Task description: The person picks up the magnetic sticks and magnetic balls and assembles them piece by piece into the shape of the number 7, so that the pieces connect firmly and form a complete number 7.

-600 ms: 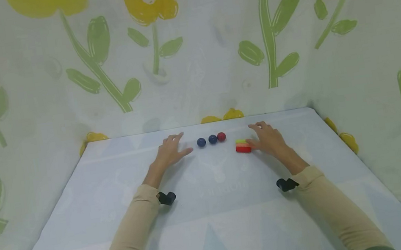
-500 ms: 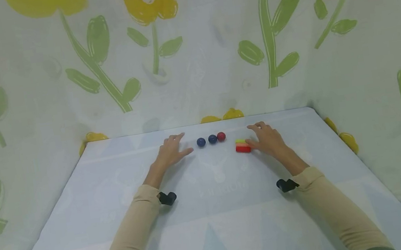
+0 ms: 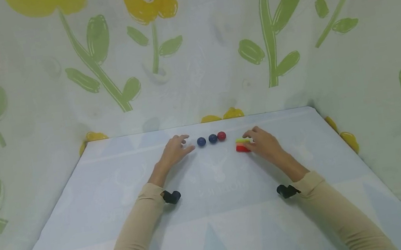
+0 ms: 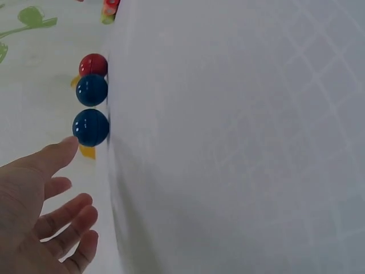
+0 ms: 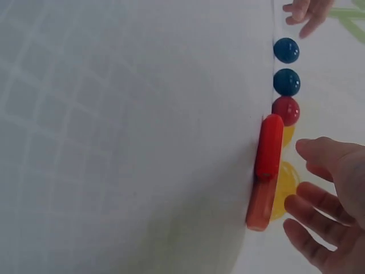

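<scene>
Three balls lie in a row near the table's far edge: a blue ball point(image 3: 201, 142), a second blue ball point(image 3: 213, 139) and a red ball point(image 3: 221, 136). My left hand point(image 3: 175, 150) is left of the row, fingers loosely bent, with a small gap to the nearest ball. Right of the balls sits a group of short coloured bars: a red bar point(image 3: 243, 149) in front, an orange one point(image 5: 262, 205) and a yellow-green one point(image 3: 242, 140) behind. Above these bars hovers my right hand point(image 3: 264, 143), thumb and fingers apart; contact cannot be made out. It hides their right end.
A pale patterned cloth covers the table point(image 3: 211, 200). Behind and at both sides hangs a white curtain point(image 3: 210, 55) with yellow flowers. Black wrist cameras sit on the left sleeve point(image 3: 133, 237) and the right sleeve point(image 3: 335, 208).
My right hand has shifted left over the coloured bars, its fingers drawing closer together. The left hand has moved slightly right, its fingers bending more. Balls and bars stay in place.
</scene>
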`<state>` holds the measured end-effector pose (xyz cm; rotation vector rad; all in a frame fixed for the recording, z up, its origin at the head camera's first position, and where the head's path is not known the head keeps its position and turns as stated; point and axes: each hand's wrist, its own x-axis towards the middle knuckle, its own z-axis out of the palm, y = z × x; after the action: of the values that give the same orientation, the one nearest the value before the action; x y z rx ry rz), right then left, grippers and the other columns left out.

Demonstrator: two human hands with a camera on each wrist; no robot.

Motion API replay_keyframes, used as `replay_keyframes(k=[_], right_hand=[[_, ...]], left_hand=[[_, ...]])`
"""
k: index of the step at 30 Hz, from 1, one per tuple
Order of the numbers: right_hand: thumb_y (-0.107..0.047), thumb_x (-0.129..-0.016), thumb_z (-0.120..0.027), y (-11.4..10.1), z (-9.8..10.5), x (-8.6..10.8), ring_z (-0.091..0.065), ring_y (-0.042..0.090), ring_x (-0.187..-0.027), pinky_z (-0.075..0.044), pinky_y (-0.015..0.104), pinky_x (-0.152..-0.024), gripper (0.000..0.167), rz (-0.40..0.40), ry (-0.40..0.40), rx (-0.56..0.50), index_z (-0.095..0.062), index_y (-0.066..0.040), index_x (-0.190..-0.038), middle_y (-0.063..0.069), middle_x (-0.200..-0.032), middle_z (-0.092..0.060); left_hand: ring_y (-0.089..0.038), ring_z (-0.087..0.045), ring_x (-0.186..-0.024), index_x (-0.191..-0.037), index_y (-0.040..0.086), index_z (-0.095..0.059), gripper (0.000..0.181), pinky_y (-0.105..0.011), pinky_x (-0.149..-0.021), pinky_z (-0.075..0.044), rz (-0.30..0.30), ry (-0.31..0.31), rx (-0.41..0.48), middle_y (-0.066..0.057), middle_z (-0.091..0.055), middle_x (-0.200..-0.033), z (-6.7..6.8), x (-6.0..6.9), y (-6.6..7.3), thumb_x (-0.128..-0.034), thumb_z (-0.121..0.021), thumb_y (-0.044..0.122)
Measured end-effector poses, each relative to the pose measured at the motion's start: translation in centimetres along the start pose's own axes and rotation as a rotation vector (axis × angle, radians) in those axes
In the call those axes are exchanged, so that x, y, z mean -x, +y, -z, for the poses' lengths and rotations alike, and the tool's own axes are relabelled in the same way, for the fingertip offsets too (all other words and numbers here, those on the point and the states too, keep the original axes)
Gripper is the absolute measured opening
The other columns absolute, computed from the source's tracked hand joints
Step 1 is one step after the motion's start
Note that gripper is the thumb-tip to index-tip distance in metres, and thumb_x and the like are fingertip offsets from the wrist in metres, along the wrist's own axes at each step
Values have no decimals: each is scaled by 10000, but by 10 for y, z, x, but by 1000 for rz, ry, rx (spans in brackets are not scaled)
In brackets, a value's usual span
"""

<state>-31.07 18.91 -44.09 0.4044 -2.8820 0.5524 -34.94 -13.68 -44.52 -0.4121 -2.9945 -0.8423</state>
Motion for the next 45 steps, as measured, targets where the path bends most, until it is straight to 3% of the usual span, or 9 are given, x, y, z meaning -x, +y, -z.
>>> replay_keyframes(k=[10, 23, 31, 37, 45], right_hand=[[-221, -871, -754, -10, -6, 3, -602, 231, -859, -566, 367, -825, 257, 6, -23, -5, -707, -78, -1080, 110, -1004, -645], [-185, -860, -763, -14, -10, 1, -569, 198, -796, -556, 328, -811, 251, 13, -86, 60, -731, -42, -1064, 89, -911, -662], [-154, -864, -754, -18, -11, -3, -569, 187, -794, -540, 324, -796, 231, 28, -120, 24, -747, -53, -1072, 84, -911, -687], [-143, -862, -754, -22, -12, -5, -569, 192, -789, -535, 324, -785, 202, -31, -129, -5, -748, -46, -1039, 80, -894, -693], [-154, -869, -748, -24, -11, -7, -582, 188, -793, -544, 315, -789, 199, -95, -157, -29, -742, -49, -1038, 68, -896, -707]], left_hand=[[-302, -598, -1114, -1371, 94, -552, 515, -429, -938, -508, 0, 1, 104, -161, -624, -1232, -5, -4, 2, -930, -669, 333], [-303, -607, -1106, -1360, 71, -555, 506, -420, -932, -518, -16, -16, 140, -168, -631, -1234, -10, -8, -1, -926, -681, 297], [-314, -617, -1107, -1344, 60, -570, 483, -423, -946, -519, -36, -20, 174, -181, -641, -1230, -14, -12, 1, -924, -684, 271], [-296, -618, -1068, -1313, 61, -596, 457, -385, -905, -526, -48, -7, 187, -175, -652, -1195, -20, -14, 1, -912, -697, 257], [-291, -600, -1134, -1380, 105, -539, 542, -418, -970, -511, 16, -13, 198, -147, -632, -1247, -28, -20, 8, -903, -713, 295]])
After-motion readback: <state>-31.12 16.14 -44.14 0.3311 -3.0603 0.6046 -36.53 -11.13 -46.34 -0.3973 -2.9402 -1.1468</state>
